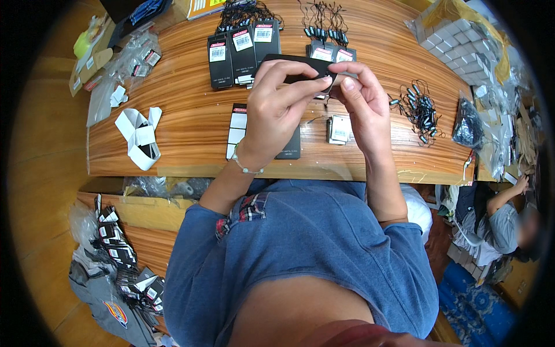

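Note:
Over the wooden table [191, 127] I hold a black hang tag [292, 60] up with both hands. My left hand [276, 107] is closed round its near side, thumb and fingers meeting close to one corner. My right hand [367, 104] pinches at that same corner; what lies between its fingertips is too small to make out. Beneath my left hand lies another black tag with white stickers [236, 130], partly hidden. A small stack of white-labelled tags [339, 129] sits below my right hand. Beyond my hands lie black tags [243, 49] with barcode stickers and looped cords.
A heap of black cords with small toggles [417, 110] lies to the right, beside a bagged dark bundle [467, 124]. Small white boxes [454, 40] fill the far right corner. A curled white strip [139, 136] lies left. Another person [509, 222] sits at the right.

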`<state>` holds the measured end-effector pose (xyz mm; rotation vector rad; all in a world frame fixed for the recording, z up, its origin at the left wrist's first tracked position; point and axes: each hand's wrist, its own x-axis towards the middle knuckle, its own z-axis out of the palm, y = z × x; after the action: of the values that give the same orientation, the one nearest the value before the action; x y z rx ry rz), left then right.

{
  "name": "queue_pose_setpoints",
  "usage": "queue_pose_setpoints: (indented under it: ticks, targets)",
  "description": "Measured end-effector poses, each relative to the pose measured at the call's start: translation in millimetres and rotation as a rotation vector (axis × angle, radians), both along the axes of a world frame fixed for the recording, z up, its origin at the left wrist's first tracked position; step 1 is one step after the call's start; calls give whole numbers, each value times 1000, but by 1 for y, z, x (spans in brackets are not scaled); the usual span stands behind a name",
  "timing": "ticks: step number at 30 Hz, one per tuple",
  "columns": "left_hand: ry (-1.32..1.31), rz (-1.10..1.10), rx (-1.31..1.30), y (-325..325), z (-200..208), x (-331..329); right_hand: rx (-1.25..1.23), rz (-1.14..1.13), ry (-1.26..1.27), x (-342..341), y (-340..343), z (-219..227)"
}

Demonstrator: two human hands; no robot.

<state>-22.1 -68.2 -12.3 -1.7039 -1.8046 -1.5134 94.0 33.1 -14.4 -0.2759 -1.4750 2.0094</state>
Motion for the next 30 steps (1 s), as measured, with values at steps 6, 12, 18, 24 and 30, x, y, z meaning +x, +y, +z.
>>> queue_pose_setpoints:
  ticks: [6,12,18,24,30]
  targets:
    - [314,33,34,-2,-8,-4,-87,125,-70,3,13,-5]
    - [392,-13,-58,-4,-3,-7,34,87,-136,-4,15,-13]
    - [64,-172,-13,-4,-21,-11,-118,-231,244,-15,25,3]
    - [-458,-94,-29,-20,-33,-6,-79,61,404,-22,30,10]
    - [-294,156,-494,-71,-49,-63,65,101,195,-10,6,29]
